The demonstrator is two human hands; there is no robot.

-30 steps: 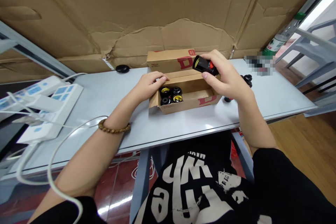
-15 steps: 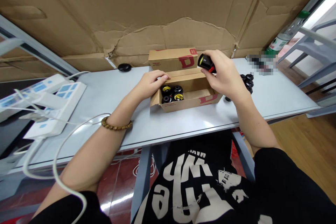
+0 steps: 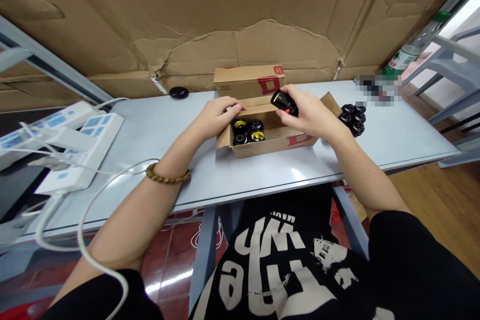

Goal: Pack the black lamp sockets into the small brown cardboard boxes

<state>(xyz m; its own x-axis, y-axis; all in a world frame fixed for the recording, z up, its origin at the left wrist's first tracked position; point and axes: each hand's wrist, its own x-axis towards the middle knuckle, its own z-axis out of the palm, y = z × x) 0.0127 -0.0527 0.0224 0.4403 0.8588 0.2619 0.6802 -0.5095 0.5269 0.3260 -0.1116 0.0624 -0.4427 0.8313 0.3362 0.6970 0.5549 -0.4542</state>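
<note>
An open cardboard box (image 3: pixel 277 146) lies on the grey table (image 3: pixel 168 135). Several black cylinders stand in its left part, among them one with a yellow inside (image 3: pixel 258 135). My left hand (image 3: pixel 219 115) grips the box's left back edge, thumb and fingers on the cardboard flap. Over the right part of the box, my right hand (image 3: pixel 305 112) holds a tilted black cylinder (image 3: pixel 284 102) with a yellow end and a red mark. Several more black cylinders (image 3: pixel 352 119) are grouped on the table to the right of that hand.
Behind the open box sits a closed cardboard box (image 3: pixel 247 80). A round black object (image 3: pixel 179 92) lies at the back left. White power strips (image 3: pixel 86 152) with cables are at the left. A bottle with a green cap (image 3: pixel 407 55) stands back right.
My right hand has moved left and slightly down with the black cylinder, now over the box. The box's right flap and the cylinders at the right show more. My left hand stays at the box.
</note>
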